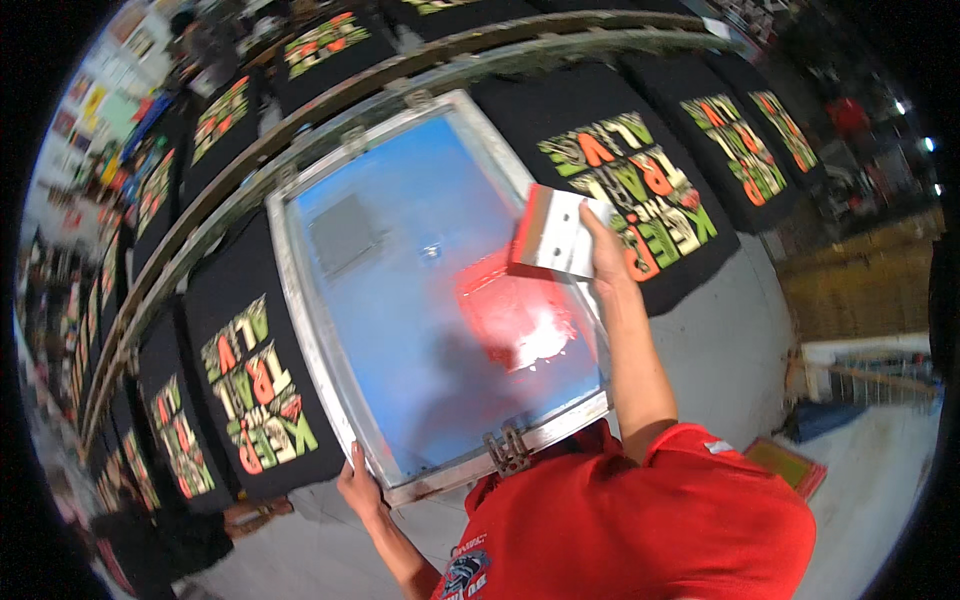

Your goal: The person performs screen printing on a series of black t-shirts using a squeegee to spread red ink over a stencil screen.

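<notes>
A blue printing screen (400, 260) in a metal frame (303, 335) lies before me over the row of shirts. Wet red ink (500, 310) spreads over its right middle, shining at the near side. A grey rectangular patch (345, 235) shows at its upper left. My right hand (604, 250) grips a squeegee (560, 232) with a white handle and red ink along its left edge, held over the frame's right side. At the near left corner, my left hand (360, 484) holds the frame's outer edge, its fingers partly hidden.
Black shirts with orange, green and cream prints lie on both sides, one on the right (640, 180) and one on the left (255, 390). A long rail (400, 75) runs behind the screen. A metal clamp (508, 450) sits on the near frame edge. Another person (150, 545) is at lower left.
</notes>
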Available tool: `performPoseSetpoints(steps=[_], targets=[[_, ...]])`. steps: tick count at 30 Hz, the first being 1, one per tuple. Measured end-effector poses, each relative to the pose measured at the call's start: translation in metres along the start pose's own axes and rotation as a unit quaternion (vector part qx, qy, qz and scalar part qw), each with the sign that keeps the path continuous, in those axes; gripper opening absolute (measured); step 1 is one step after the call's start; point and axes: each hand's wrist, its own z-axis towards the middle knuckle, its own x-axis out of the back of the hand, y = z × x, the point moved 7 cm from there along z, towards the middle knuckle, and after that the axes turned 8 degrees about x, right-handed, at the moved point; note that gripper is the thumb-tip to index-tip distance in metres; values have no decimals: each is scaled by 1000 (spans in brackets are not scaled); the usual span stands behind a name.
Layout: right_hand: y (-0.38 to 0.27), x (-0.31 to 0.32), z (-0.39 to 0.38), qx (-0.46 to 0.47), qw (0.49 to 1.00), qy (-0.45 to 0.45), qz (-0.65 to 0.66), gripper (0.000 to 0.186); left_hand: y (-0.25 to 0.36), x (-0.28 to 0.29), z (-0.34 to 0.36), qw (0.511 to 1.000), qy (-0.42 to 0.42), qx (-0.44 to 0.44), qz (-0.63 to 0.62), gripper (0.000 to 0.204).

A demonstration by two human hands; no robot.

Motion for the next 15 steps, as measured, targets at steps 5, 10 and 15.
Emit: performPoseSetpoints(steps=[5,10,15], targets=[[14,1,0,25,996,1,-82,48,-37,-8,18,999,-11,51,12,49],[28,17,2,73,997,10,-27,45,-25,-33,1,998,-19,24,-63,54],[38,9,-21,33,998,29,39,37,-26,-28,4,999,10,-13,-33,55]])
